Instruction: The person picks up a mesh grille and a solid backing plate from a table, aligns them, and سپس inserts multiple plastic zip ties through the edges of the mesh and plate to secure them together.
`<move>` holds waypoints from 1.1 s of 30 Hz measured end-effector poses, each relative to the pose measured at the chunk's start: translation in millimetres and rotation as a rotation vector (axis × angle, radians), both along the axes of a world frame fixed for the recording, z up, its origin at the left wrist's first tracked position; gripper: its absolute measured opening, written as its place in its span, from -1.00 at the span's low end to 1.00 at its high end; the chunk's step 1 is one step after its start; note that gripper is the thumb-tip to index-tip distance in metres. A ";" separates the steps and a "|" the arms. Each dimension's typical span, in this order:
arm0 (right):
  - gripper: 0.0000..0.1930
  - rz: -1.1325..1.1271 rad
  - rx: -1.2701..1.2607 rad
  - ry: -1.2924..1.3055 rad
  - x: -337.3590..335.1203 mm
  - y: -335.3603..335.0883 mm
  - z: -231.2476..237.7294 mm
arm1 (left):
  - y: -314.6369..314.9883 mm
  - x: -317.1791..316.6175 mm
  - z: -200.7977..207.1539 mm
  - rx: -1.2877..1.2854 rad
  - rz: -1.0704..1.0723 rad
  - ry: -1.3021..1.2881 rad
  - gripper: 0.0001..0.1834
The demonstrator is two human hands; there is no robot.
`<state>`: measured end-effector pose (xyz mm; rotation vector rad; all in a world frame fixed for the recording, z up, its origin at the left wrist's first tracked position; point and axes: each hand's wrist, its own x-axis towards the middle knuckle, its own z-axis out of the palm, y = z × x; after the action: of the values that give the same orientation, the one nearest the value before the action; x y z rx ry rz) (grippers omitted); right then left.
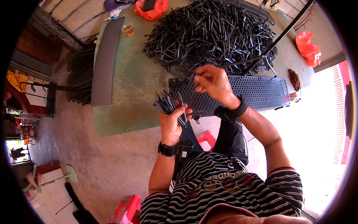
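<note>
My left hand (172,125) is closed around a bundle of thin black strips (166,102), whose ends fan out above the fingers. To its right, my right hand (214,83) hovers over the left part of a black perforated panel (246,91), fingers curled and pinched. Whatever its fingertips hold, if anything, is too small to make out. The panel, full of small round holes, lies along the table's near edge in front of my legs. Beyond it a large heap of loose black strips (212,33) covers much of the table.
On the green table (130,82) are a long grey board (107,61), a plastic cup of amber liquid (128,29) and a red plastic bag (151,9). A dark rod (278,39) slants over the heap. Another red bag (308,48) lies right. Red stools (128,206) stand below.
</note>
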<state>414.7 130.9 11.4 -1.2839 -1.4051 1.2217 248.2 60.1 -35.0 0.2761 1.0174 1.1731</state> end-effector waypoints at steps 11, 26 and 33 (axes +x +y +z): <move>-0.84 -0.064 0.474 -0.304 0.4 25.9 -30.1 | 2.4 -2.4 3.2 0.003 0.032 0.032 -0.79; -0.82 0.323 -0.249 -0.116 -9.0 1.5 -7.5 | 4.4 5.7 2.6 0.029 -0.060 0.011 -0.77; -0.82 -0.059 0.238 -0.115 9.2 10.4 -7.9 | -0.8 4.2 8.6 0.091 -0.126 0.110 -0.67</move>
<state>423.9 141.2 3.5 -1.2347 -1.5330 0.9231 252.3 59.3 -26.4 0.4749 1.0283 1.1007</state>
